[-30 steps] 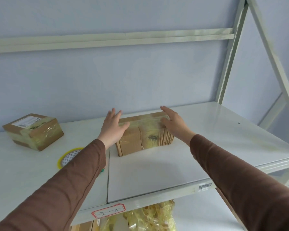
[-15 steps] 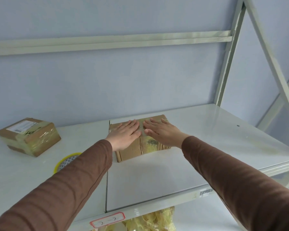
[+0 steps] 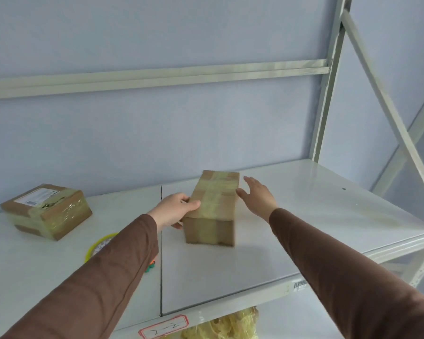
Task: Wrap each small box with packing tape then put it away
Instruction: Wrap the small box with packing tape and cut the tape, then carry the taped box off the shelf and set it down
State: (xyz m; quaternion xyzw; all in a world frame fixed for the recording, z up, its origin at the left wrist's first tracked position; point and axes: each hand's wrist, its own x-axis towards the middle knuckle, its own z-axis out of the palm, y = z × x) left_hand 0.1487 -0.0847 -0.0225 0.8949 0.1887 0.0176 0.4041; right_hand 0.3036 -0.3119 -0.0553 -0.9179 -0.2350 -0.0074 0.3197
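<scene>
The shelf (image 3: 316, 216) is bearing everything. The taped box (image 3: 212, 209) is being gripped at its left edge by the left hand (image 3: 173, 211), thumb on top. The right hand (image 3: 257, 195) is being held flat-fingered just right of it. Well left of the grip, a labelled box (image 3: 45, 210) is lying, print unreadable. Below, a red-edged tag (image 3: 164, 327) is marked with handwritten strokes.

A taped cardboard box (image 3: 212, 206) stands on the shelf board (image 3: 304, 216) at the centre of the frame. The left hand (image 3: 174, 211) is against its left side, the right hand (image 3: 257, 196) just beside its right side. At the far left, well apart, a second taped box (image 3: 47, 211) sits on the same shelf. Between the two boxes, lower in the frame, a tape roll (image 3: 99, 245) lies partly behind the left sleeve (image 3: 96, 277).
</scene>
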